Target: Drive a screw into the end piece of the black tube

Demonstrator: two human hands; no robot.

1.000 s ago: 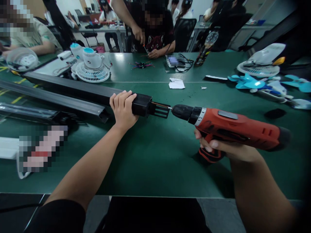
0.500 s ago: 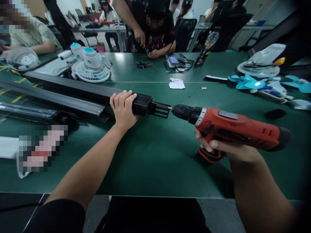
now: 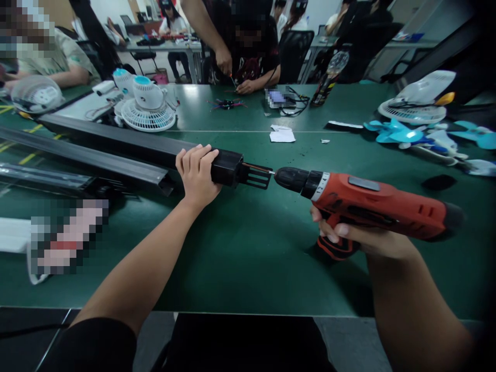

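My left hand [image 3: 198, 175] is wrapped over the right end of a long black metal bar [image 3: 135, 143] lying on the green table. A slotted black bracket [image 3: 256, 176] sticks out of that end. My right hand [image 3: 349, 235] grips the handle of a red and black cordless drill [image 3: 383, 201], its chuck pointing left. The drill's thin bit [image 3: 272, 172] runs along the bracket toward the bar's end; where its tip meets the bar I cannot make out.
More black bars [image 3: 85, 155] lie to the left, near a blurred pink item [image 3: 72, 240]. White fan parts [image 3: 149, 111] stand behind. Blue fan blades [image 3: 399, 132] lie at the right. Across the table a person's hand [image 3: 223, 61] holds a screwdriver. A bottle [image 3: 327, 82] stands nearby.
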